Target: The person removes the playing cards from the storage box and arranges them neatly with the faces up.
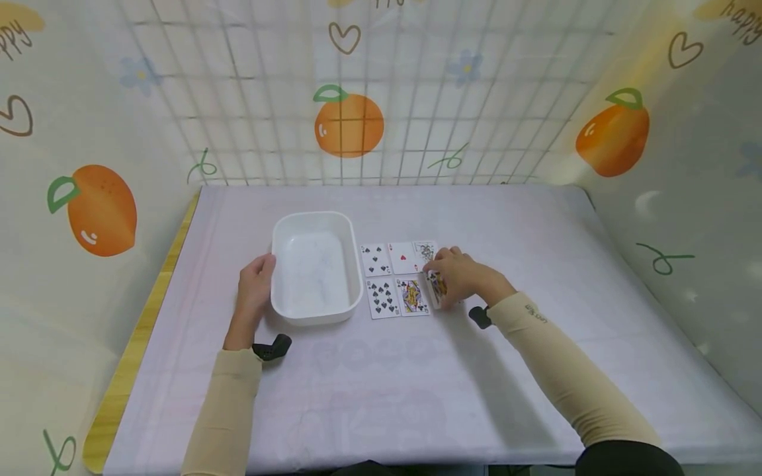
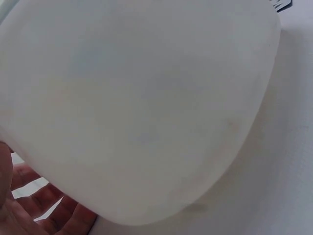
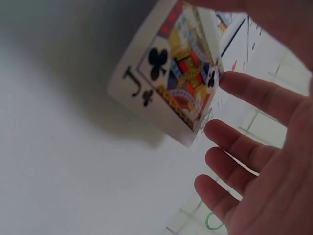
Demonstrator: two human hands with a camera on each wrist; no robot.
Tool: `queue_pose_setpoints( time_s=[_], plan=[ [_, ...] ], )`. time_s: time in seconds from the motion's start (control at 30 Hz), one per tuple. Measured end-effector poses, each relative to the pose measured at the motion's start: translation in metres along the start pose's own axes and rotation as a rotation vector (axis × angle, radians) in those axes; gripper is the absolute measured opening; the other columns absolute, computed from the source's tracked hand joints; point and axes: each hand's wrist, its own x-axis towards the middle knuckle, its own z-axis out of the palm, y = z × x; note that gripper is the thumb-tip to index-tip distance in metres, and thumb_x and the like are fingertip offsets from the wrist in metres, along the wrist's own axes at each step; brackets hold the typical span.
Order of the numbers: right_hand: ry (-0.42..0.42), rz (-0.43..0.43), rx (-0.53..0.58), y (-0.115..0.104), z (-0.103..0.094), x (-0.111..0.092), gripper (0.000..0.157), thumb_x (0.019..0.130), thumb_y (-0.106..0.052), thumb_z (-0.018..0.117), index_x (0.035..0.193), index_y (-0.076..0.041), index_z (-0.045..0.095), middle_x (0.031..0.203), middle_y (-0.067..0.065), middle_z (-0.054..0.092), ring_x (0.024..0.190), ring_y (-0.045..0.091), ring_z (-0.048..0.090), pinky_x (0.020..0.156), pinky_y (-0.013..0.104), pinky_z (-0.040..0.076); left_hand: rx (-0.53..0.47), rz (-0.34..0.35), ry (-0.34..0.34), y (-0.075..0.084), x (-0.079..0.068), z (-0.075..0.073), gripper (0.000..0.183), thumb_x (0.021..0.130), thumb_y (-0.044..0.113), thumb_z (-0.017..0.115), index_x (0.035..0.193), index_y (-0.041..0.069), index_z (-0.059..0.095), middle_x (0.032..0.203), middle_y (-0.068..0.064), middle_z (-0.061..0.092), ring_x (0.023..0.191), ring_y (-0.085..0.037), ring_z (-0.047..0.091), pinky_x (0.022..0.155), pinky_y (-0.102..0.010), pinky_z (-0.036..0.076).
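Note:
My left hand (image 1: 256,281) holds the left wall of a white plastic tub (image 1: 282,311), its fingers (image 2: 58,210) along the outside. My right hand (image 1: 461,274) pinches a jack of clubs playing card (image 3: 181,78) between thumb and index finger, the other fingers spread. The card stands tilted at the right end of two rows of face-up cards. In the back row lie a spade card (image 1: 376,260), an ace of hearts (image 1: 403,258) and a joker card (image 1: 425,250); in front are a ten of spades (image 1: 383,297) and a queen of clubs (image 1: 413,297).
A white cloth (image 1: 369,410) covers the table, with a yellow wooden edge (image 1: 131,357) bare at the left. Behind stands a wire grid (image 1: 411,152) against a printed curtain. Black wrist camera mounts (image 1: 274,347) sit on both wrists.

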Motion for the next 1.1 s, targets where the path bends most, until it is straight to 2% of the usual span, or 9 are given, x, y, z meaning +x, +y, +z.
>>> queue_pose_setpoints(
  time_s=[0.43,0.67,0.87,0.97,1.03,1.1],
  plan=[
    [0.003,0.009,0.006,0.001,0.005,0.0,0.085,0.057,-0.024,0.094,0.135,-0.013,0.061,0.131,0.014,0.05,0.117,0.032,0.042,0.097,0.052,0.044,-0.015,0.003,-0.005,0.002,0.001,-0.002,0.055,0.102,0.047,0.046,0.145,0.013,0.05,0.141,-0.01,0.054,0.129,-0.029,0.05,0.108,-0.052,0.038],
    [0.03,-0.003,0.013,0.002,-0.001,0.002,0.088,0.057,-0.027,0.096,0.135,-0.01,0.06,0.133,0.016,0.049,0.118,0.034,0.041,0.098,0.055,0.042,-0.008,-0.004,-0.018,0.003,0.001,-0.008,0.053,0.103,0.044,0.046,0.146,0.012,0.049,0.143,-0.011,0.053,0.129,-0.029,0.05,0.108,-0.05,0.039],
    [0.063,0.003,0.012,0.002,-0.009,0.004,0.091,0.059,-0.034,0.095,0.138,-0.01,0.058,0.136,0.019,0.047,0.12,0.036,0.041,0.098,0.057,0.042,0.031,0.014,0.015,0.008,0.001,-0.012,0.053,0.102,0.042,0.048,0.145,0.011,0.049,0.145,-0.012,0.05,0.129,-0.03,0.049,0.105,-0.05,0.042],
    [0.089,0.0,0.015,0.001,-0.014,0.005,0.09,0.064,-0.041,0.09,0.14,-0.009,0.055,0.14,0.021,0.045,0.125,0.039,0.038,0.1,0.06,0.04,0.066,0.043,0.031,0.015,0.001,-0.015,0.054,0.102,0.043,0.047,0.145,0.011,0.049,0.147,-0.011,0.048,0.131,-0.03,0.048,0.106,-0.049,0.041],
    [0.111,0.0,0.023,0.0,-0.018,0.004,0.09,0.067,-0.048,0.086,0.142,-0.009,0.054,0.144,0.022,0.042,0.129,0.041,0.035,0.102,0.063,0.038,0.104,0.09,0.049,0.021,0.002,-0.018,0.054,0.102,0.043,0.048,0.145,0.009,0.049,0.146,-0.013,0.049,0.129,-0.032,0.05,0.105,-0.049,0.043],
    [0.128,0.002,0.025,-0.002,-0.024,0.003,0.093,0.069,-0.057,0.081,0.144,-0.01,0.051,0.148,0.023,0.038,0.133,0.044,0.032,0.102,0.066,0.036,0.206,0.154,0.078,0.028,0.003,-0.02,0.055,0.102,0.042,0.05,0.144,0.007,0.049,0.146,-0.016,0.047,0.13,-0.034,0.048,0.105,-0.051,0.041]
  ],
)
